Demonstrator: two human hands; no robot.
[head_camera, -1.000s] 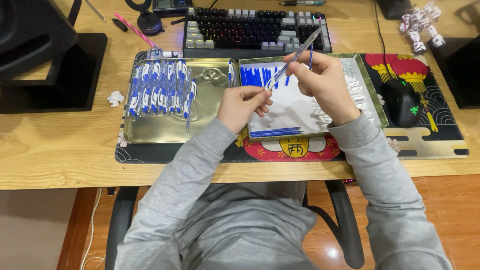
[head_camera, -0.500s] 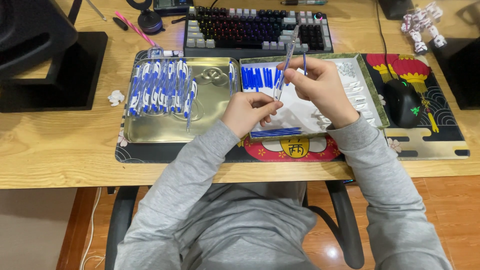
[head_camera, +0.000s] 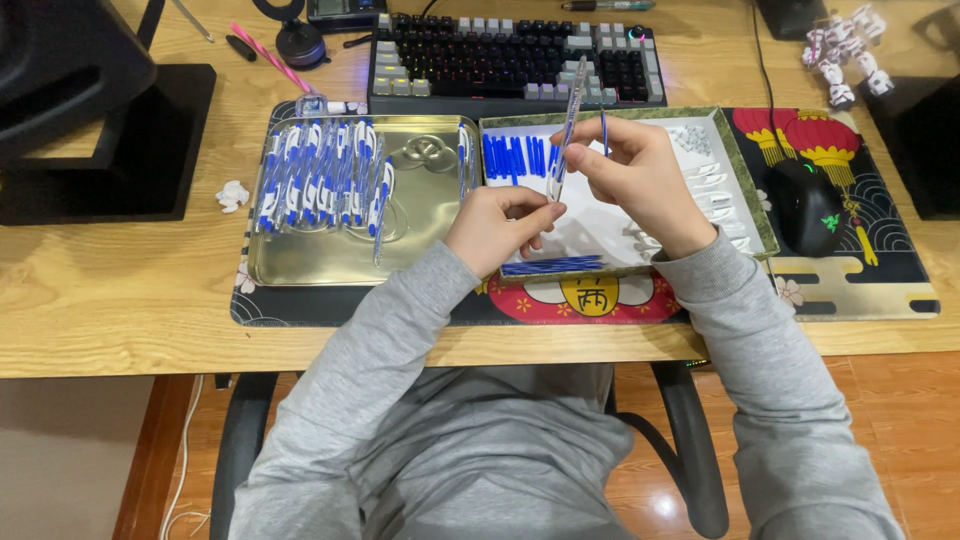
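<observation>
A row of finished blue-and-clear pens (head_camera: 325, 185) already lies in the metal tray (head_camera: 300, 265), while blue refills (head_camera: 515, 157) and white parts (head_camera: 715, 190) wait in the white box (head_camera: 765, 225), so assembly looks partly done. Above that box, the right hand (head_camera: 640, 180) pinches a clear pen barrel (head_camera: 568, 125); the left hand (head_camera: 497, 228) closes its fingers at the barrel's lower end. Keyboard (head_camera: 515, 55) behind and mouse (head_camera: 805, 205) to the right hem the surface in.

Keyboard (head_camera: 515, 50) blocks behind the white tray (head_camera: 742, 165); bare metal tray (head_camera: 420, 230) floor offers open room.
</observation>
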